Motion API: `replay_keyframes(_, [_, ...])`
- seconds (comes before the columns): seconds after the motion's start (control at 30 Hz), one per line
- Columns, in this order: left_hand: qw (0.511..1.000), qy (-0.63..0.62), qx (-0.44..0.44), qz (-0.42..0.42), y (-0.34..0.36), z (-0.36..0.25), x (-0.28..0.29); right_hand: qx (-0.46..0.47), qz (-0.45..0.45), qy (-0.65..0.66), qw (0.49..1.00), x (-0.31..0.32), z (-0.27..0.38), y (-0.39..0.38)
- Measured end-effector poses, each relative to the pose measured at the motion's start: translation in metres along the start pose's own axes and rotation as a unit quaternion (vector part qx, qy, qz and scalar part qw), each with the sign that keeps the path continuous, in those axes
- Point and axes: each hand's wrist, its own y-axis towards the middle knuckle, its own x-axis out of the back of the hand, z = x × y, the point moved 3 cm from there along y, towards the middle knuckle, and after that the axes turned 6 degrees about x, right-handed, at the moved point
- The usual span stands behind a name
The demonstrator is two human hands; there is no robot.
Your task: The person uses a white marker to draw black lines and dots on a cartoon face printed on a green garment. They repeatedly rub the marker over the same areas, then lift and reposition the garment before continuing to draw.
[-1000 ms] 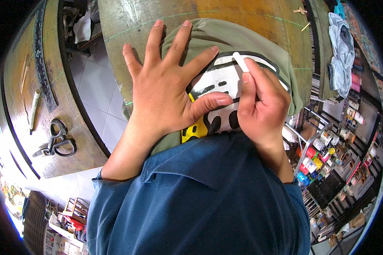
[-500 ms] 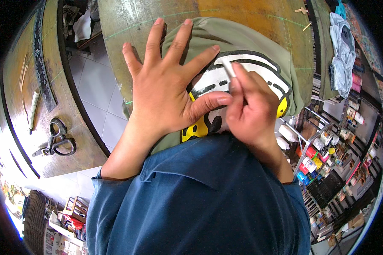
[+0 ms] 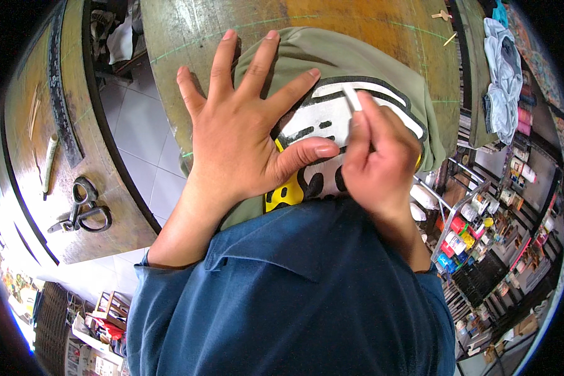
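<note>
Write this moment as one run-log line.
left hand: spread on green cloth | right hand: pinching white stick over printed motif | scissors: on table at left

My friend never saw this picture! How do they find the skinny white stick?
Find the big brown table at the top middle, then the olive-green cloth lying on it. Over the cloth's black, white and yellow print, look at the right hand: the white stick pokes out from its fingertips. The print's white parts are flat, but the stick is slim and pinched.
</note>
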Motion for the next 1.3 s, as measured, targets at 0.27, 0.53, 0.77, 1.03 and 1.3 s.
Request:
replay_keyframes(0.27, [1.000, 0.010, -0.003, 0.005, 0.001, -0.001, 0.001, 0.028, -0.009, -0.014, 0.999, 0.001, -0.001, -0.001])
replay_keyframes(0.53, [1.000, 0.009, -0.003, 0.001, 0.001, -0.001, 0.001, 0.023, -0.026, -0.025, 0.999, 0.002, -0.001, 0.000])
replay_keyframes(0.77, [1.000, -0.001, -0.003, -0.002, 0.000, 0.000, 0.002, 0.020, 0.013, -0.005, 1.000, -0.001, 0.006, 0.001])
replay_keyframes(1.03, [1.000, 0.002, -0.005, 0.002, 0.000, -0.001, 0.001, 0.003, 0.007, 0.003, 1.000, -0.003, 0.010, 0.001])
replay_keyframes(1.3, [1.000, -0.001, -0.011, -0.004, 0.001, -0.001, -0.001, 0.028, 0.025, 0.031, 0.999, -0.008, 0.012, -0.003])
